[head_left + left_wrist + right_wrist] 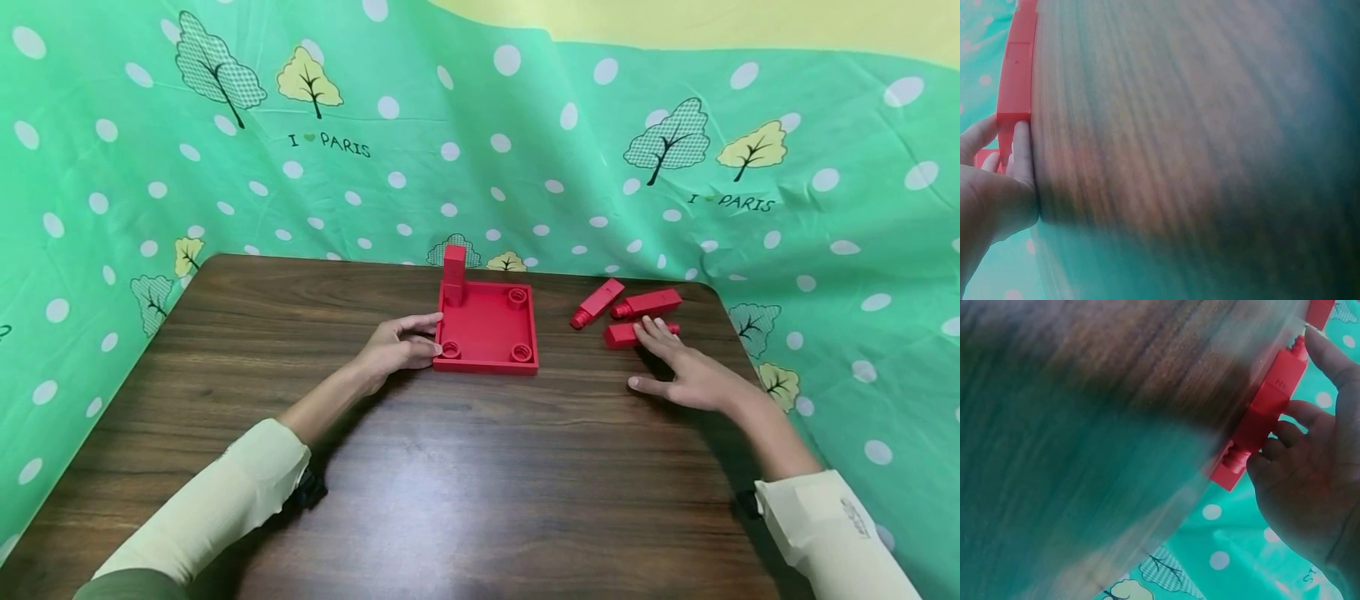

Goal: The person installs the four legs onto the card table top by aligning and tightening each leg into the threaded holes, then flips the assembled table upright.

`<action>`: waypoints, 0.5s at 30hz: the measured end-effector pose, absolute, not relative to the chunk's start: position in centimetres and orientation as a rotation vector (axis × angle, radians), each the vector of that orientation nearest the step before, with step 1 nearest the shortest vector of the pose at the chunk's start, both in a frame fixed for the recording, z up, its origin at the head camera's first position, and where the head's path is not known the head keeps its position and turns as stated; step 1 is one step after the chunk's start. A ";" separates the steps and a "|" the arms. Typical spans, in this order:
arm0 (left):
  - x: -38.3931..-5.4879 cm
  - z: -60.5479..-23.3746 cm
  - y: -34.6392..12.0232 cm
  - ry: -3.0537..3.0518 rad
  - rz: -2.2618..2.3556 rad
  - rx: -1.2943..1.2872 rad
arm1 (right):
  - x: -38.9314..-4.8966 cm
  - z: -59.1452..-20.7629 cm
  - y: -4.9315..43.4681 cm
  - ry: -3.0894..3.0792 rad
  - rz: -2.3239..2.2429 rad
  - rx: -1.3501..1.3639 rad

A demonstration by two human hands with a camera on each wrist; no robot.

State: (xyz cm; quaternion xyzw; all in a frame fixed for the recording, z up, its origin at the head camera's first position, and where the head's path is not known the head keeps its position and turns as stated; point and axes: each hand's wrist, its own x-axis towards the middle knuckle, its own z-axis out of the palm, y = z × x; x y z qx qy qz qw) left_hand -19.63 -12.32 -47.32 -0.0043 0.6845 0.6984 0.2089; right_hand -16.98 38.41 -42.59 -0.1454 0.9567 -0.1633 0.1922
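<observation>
Left hand (397, 347) grips socketed base (486, 329); right hand (688, 375), fingers (660, 337) spread, touches threaded leg (619, 336) near surface (480, 500)'s right edge (likely pickup); pinch needed next.
</observation>
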 end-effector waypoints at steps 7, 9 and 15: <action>-19.6 -47.3 -12.3 1.901 1.944 -0.006 | -16.7 -42.5 38.3 2.678 -0.449 -0.407; -19.6 -47.3 -12.3 1.901 1.943 -0.004 | -16.6 -42.4 38.2 2.676 -0.452 -0.402; -19.7 -47.5 -12.4 1.901 1.940 -0.001 | -16.5 -42.2 37.9 2.695 -0.447 -0.389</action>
